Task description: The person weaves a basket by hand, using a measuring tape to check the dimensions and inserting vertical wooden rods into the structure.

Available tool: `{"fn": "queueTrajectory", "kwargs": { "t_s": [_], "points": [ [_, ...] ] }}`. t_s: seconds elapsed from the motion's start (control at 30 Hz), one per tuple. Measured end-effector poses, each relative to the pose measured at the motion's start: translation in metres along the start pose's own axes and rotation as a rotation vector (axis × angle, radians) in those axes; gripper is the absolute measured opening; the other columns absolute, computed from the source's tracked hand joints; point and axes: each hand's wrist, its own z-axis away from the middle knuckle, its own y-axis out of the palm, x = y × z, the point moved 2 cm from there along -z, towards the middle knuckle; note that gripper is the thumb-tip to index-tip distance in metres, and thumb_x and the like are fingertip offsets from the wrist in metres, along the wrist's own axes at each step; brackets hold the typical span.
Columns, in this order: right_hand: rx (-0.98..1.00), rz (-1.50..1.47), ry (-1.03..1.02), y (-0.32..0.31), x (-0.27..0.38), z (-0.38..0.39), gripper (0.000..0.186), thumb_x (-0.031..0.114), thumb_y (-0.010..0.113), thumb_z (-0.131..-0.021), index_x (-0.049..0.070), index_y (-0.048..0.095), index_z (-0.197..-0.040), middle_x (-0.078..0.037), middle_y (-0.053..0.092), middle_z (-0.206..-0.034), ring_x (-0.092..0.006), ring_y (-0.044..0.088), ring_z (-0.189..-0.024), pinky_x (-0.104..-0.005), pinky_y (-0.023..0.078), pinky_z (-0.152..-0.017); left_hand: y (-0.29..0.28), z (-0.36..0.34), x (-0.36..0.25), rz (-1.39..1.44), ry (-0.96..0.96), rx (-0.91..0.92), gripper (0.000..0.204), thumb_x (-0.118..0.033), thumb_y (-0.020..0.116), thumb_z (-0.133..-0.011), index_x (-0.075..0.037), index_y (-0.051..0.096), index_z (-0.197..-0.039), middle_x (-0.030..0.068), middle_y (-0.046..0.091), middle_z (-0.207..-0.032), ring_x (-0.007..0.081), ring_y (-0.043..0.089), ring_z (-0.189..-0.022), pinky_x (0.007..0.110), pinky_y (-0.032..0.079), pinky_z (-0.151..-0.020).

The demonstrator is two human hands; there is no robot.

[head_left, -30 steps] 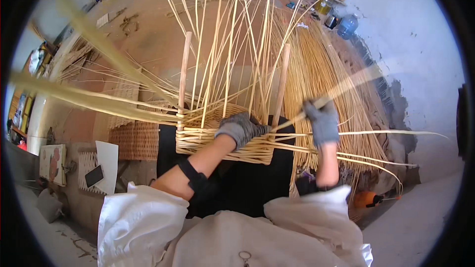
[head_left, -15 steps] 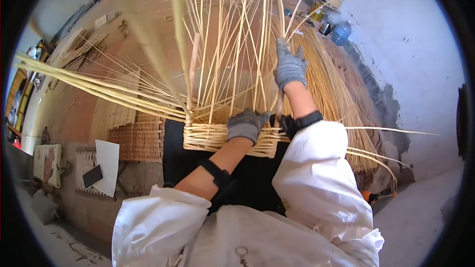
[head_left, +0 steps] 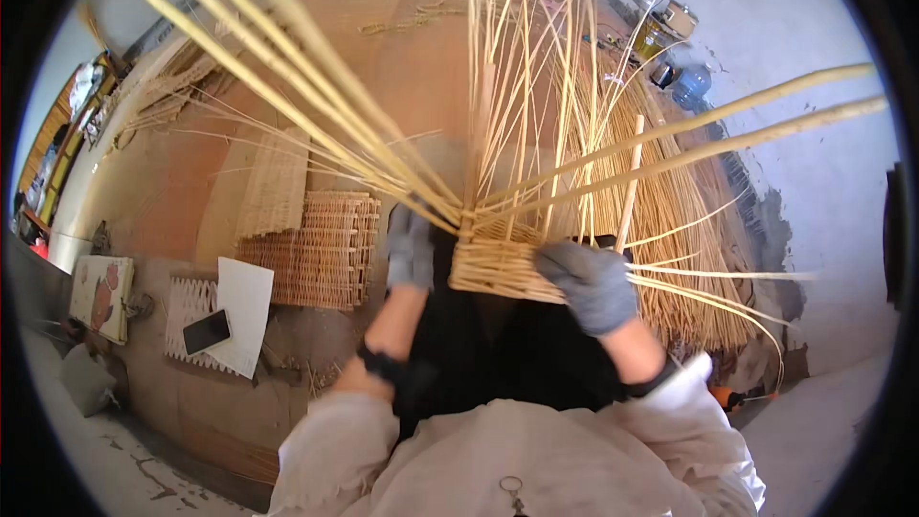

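Note:
A partly woven wicker basket (head_left: 500, 268) sits over my lap, its long upright willow rods (head_left: 479, 124) rising above the weave. My right hand (head_left: 592, 289), in a grey work glove, grips the basket's right end, with the fingers curled over its woven wall and partly hidden. My left hand (head_left: 410, 247), gloved alike, is off to the left of the basket, apart from its wall. Motion smears its fingers. Several thick pale rods (head_left: 316, 96) fan out to the upper left from the basket's left corner, and two more (head_left: 708, 146) slant to the right.
A large bundle of thin willow rods (head_left: 684, 287) lies on the right beside the wall. Woven panels (head_left: 316, 254) rest on the floor at left, near a white sheet (head_left: 251, 311) with a phone (head_left: 206, 330) on it. A blue water bottle (head_left: 691, 86) stands at the far right.
My left hand has left the basket's front wall and moved left. My right hand has come down from the upright rods onto the basket's right end. The basket has turned and shifted right in view.

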Motion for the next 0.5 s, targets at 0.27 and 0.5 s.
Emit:
{"fn": "queueTrajectory", "kwargs": {
  "t_s": [0.27,0.5],
  "points": [
    [0.188,0.115,-0.191,0.084,0.073,-0.089,0.035,0.042,0.053,-0.085,0.007,0.057,-0.087,-0.014,0.064,-0.073,-0.0281,0.065,-0.071,-0.0337,0.048,-0.069,0.035,-0.075,0.052,0.009,-0.306,0.282,0.043,-0.037,0.033,-0.094,-0.002,0.054,-0.106,0.0121,0.060,-0.097,0.0218,0.058,-0.089,0.028,0.048,-0.077],
    [-0.654,-1.107,0.381,0.038,-0.006,-0.006,0.035,0.030,0.044,-0.094,0.014,0.042,-0.064,0.000,0.040,-0.047,-0.0150,0.040,-0.041,-0.0300,0.038,-0.042,0.062,-0.050,0.002,0.189,-0.380,0.329,0.062,-0.052,0.021,-0.095,-0.003,0.056,-0.107,0.0114,0.061,-0.098,0.0240,0.059,-0.087,0.028,0.048,-0.075]
  ]
}}
